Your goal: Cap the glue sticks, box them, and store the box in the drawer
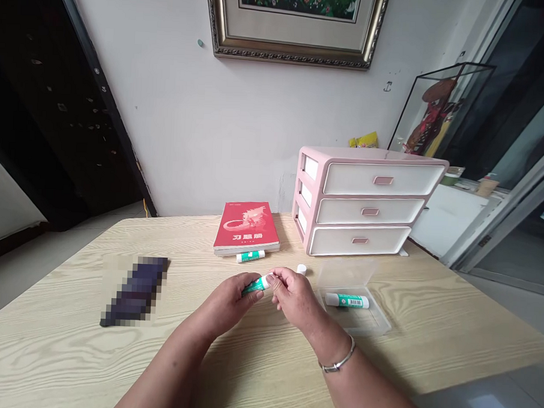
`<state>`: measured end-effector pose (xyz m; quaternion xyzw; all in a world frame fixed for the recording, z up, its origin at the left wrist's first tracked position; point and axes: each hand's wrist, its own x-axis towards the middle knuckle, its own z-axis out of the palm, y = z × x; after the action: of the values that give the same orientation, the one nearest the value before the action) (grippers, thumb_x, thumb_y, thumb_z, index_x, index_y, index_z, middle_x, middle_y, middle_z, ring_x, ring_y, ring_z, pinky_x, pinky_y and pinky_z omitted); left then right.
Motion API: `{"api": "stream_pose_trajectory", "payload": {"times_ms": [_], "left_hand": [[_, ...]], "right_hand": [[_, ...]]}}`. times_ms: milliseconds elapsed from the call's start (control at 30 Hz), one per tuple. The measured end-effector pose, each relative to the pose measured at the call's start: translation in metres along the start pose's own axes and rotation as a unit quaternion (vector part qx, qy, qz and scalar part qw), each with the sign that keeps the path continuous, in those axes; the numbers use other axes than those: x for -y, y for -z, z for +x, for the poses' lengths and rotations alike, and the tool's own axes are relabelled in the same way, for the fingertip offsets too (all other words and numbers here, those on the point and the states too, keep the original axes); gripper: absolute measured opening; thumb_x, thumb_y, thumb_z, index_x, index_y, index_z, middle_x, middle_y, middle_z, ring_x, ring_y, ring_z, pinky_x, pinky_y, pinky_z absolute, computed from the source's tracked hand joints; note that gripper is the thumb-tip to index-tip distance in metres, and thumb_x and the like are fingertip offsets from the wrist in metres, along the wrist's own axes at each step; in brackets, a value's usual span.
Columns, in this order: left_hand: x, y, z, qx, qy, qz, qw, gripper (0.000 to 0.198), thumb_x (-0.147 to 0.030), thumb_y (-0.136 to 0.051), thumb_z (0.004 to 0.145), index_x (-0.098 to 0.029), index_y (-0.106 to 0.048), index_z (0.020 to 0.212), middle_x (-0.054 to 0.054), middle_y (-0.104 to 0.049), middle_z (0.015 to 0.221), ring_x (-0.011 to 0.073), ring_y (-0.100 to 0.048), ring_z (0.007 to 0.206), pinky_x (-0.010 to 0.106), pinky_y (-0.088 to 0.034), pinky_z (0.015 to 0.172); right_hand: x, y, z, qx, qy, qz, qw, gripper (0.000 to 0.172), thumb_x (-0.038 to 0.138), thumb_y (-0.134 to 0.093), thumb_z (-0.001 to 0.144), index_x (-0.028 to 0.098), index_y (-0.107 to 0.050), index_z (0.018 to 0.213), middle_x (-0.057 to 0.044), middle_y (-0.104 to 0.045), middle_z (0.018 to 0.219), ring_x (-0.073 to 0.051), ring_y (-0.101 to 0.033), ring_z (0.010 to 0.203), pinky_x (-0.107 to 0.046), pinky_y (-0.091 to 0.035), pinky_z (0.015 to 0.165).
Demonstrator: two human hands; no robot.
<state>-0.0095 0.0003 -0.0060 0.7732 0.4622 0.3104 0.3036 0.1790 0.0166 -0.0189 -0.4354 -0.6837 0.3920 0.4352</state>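
Observation:
Above the table, my left hand is closed around the green-and-white body of a glue stick. The fingers of my right hand pinch the white end of the same stick, and they partly cover it. Just behind my right hand a small white cap stands on the table. A second glue stick lies in front of the red book. To the right, a third glue stick lies in a clear plastic box whose lid is raised.
A pink-and-white drawer unit stands at the back right, its drawers closed. On the left of the wooden table lies a dark, pixelated object. A framed picture hangs on the wall behind.

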Motion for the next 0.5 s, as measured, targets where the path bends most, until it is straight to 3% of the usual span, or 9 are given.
{"api": "stream_pose_trajectory", "payload": {"times_ms": [133, 233, 367, 500], "left_hand": [[0.004, -0.01, 0.002, -0.021, 0.007, 0.027, 0.999, 0.027, -0.038, -0.052, 0.092, -0.021, -0.062, 0.111, 0.005, -0.067, 0.101, 0.0213, -0.058, 0.089, 0.029, -0.042, 0.079], [0.003, -0.008, 0.002, -0.001, 0.036, -0.017, 0.999, 0.027, -0.039, -0.055, 0.089, -0.02, -0.059, 0.108, 0.003, -0.065, 0.092, 0.0187, -0.055, 0.081, 0.027, -0.041, 0.072], [-0.006, -0.001, 0.001, -0.013, 0.082, -0.154, 0.984, 0.023, -0.041, -0.052, 0.089, -0.019, -0.056, 0.091, -0.003, -0.054, 0.071, 0.0138, -0.047, 0.064, 0.025, -0.036, 0.061], [-0.011, 0.002, -0.001, -0.081, 0.104, -0.212, 0.968, 0.049, -0.06, -0.043, 0.092, -0.019, -0.05, 0.065, -0.004, -0.044, 0.052, 0.0115, -0.036, 0.05, 0.026, -0.029, 0.053]], "right_hand": [[-0.003, -0.003, 0.002, -0.024, -0.032, 0.0, 0.999, 0.036, 0.051, -0.055, 0.092, 0.017, -0.067, 0.09, 0.003, -0.057, 0.056, -0.011, -0.052, 0.046, -0.024, -0.042, 0.047], [-0.001, -0.003, 0.0, -0.012, -0.019, 0.021, 1.0, 0.041, 0.056, -0.048, 0.095, 0.018, -0.064, 0.094, 0.003, -0.056, 0.059, -0.012, -0.053, 0.05, -0.024, -0.042, 0.05], [0.0, -0.002, -0.004, -0.017, -0.005, 0.045, 0.999, 0.047, 0.058, -0.037, 0.099, 0.019, -0.062, 0.107, 0.003, -0.054, 0.061, -0.013, -0.054, 0.054, -0.024, -0.042, 0.051], [-0.003, -0.006, -0.006, -0.014, 0.015, 0.01, 1.0, 0.048, 0.057, -0.035, 0.1, 0.019, -0.063, 0.104, 0.003, -0.054, 0.06, -0.013, -0.053, 0.055, -0.025, -0.041, 0.054]]}}
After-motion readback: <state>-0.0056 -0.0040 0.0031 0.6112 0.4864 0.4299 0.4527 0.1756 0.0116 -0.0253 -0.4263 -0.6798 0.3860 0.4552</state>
